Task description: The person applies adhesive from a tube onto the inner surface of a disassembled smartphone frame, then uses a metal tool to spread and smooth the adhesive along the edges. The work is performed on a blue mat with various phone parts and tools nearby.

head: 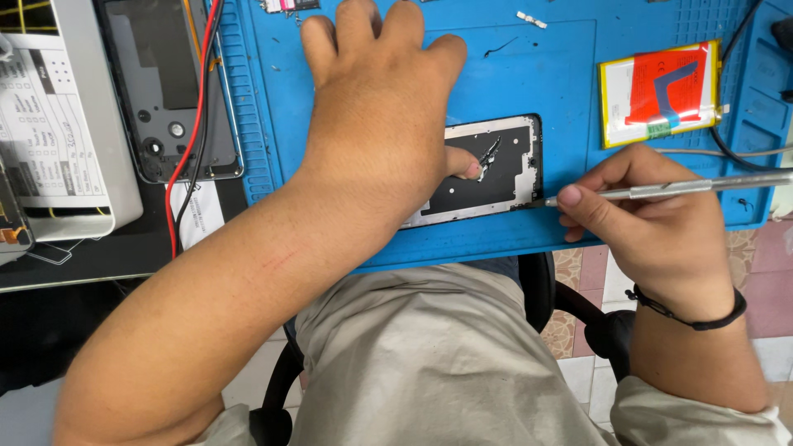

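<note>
An opened phone body (504, 169) with a silver frame and black inside lies on the blue work mat (529, 74). My left hand (380, 107) rests flat over its left part, the thumb pressing on the phone's middle. My right hand (652, 219) grips a thin metal tool (686, 188) like a pen, its tip at the phone's lower right corner. A dark band circles my right wrist.
A yellow and red flat battery (659, 92) lies at the mat's right. A dark phone back cover (169, 83) sits left of the mat, with red and black wires (194, 124) across it. A grey device (58, 124) stands at far left. Small screws and parts lie near the mat's top edge.
</note>
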